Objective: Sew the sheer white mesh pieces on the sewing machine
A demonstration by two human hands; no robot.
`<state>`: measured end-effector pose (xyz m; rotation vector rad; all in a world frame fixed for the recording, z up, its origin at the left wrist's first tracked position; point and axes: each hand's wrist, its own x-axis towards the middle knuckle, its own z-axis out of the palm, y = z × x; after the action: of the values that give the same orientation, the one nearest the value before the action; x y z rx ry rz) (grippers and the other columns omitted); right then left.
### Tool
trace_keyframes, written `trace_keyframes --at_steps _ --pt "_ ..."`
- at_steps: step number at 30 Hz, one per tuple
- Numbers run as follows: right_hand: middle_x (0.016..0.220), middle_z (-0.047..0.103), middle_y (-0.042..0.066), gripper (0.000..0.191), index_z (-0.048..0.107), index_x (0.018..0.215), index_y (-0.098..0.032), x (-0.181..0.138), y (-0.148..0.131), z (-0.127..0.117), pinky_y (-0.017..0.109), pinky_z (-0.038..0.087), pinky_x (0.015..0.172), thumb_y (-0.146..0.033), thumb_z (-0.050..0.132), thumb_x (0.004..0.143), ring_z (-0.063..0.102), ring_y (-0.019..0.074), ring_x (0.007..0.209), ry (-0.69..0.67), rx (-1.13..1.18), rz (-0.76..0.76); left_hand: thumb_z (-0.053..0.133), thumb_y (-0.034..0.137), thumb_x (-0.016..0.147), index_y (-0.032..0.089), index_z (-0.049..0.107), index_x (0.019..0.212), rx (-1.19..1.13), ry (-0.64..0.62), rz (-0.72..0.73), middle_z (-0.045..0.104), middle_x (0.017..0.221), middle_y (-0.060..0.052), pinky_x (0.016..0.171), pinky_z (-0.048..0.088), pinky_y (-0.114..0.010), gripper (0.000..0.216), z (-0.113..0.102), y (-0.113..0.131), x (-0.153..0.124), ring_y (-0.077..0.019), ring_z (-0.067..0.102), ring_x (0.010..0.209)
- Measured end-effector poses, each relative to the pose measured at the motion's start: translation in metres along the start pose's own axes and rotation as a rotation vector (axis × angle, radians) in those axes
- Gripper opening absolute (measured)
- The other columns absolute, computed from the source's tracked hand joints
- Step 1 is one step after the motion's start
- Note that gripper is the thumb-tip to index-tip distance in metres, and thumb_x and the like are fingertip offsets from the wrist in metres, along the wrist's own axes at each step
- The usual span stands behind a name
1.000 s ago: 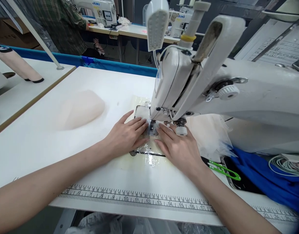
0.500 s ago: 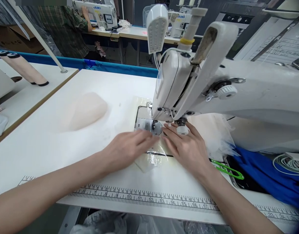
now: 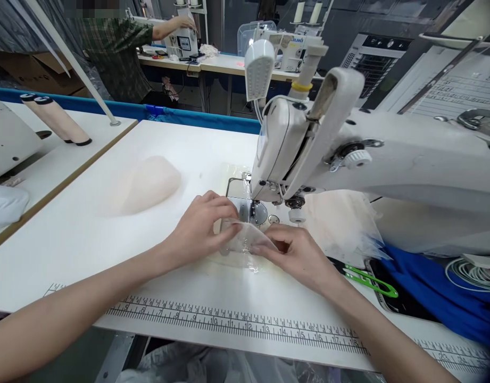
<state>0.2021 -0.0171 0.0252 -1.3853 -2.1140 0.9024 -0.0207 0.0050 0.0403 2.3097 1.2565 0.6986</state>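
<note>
Just in front of the needle plate [image 3: 258, 213], a small piece of thin sheer fabric [image 3: 247, 235] is lifted between my two hands. My left hand [image 3: 205, 226] pinches its left edge between thumb and fingers. With thumb and curled fingers, my right hand [image 3: 298, 252] grips the right edge. The white sewing machine [image 3: 284, 143] stands right behind the fabric, its needle area above the plate. A pale, rounded sheer piece [image 3: 152, 183] lies flat on the table to the left. Right of the needle, a stack of sheer fabric [image 3: 342, 221] lies under the machine arm.
Green-handled snips [image 3: 370, 282], a blue cloth [image 3: 440, 290] and a coil of white cord [image 3: 474, 274] lie at the right. A printed ruler [image 3: 237, 322] runs along the front edge. Thread cones [image 3: 59, 121] lie far left. A person in a plaid shirt [image 3: 113, 53] works behind.
Both hands lay low by the needle plate before; now they pinch the sheer fabric and raise it towards me. My right hand has drawn back from the presser area. The view has shifted slightly.
</note>
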Motion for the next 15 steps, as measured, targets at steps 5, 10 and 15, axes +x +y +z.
trace_keyframes --at_steps 5,10,15 --pt "0.055 0.054 -0.006 0.019 0.067 0.075 -0.02 0.0 0.001 -0.005 0.022 0.03 0.041 -0.037 0.063 0.084 0.041 0.0069 0.041 -0.089 0.288 0.176 0.051 0.038 0.089 0.019 0.055 0.079 -0.502 -0.145 -0.244 0.062 0.078 0.0 0.064 0.046 -0.028 0.022 -0.005 0.0 0.003 -0.0145 0.058 0.072" --pt "0.054 0.061 -0.003 0.017 0.063 0.083 -0.018 0.001 -0.007 0.002 0.024 0.046 0.051 -0.036 0.064 0.084 0.06 0.0122 0.05 -0.114 0.564 0.157 0.071 0.042 0.077 0.019 0.058 0.099 -0.635 -0.288 -0.27 0.062 0.08 0.0 0.048 0.04 -0.02 0.034 0.008 0.003 0.001 -0.0098 0.053 0.059" --pt "0.071 0.066 -0.001 0.023 0.054 0.093 -0.019 0.003 -0.009 0.002 0.029 0.054 0.058 -0.038 0.064 0.084 0.068 0.0158 0.061 -0.122 0.75 0.162 0.063 0.034 0.083 0.018 0.06 0.087 -0.716 -0.252 -0.365 0.055 0.068 0.002 0.045 0.041 -0.018 0.017 0.01 0.001 0.003 -0.0076 0.049 0.052"
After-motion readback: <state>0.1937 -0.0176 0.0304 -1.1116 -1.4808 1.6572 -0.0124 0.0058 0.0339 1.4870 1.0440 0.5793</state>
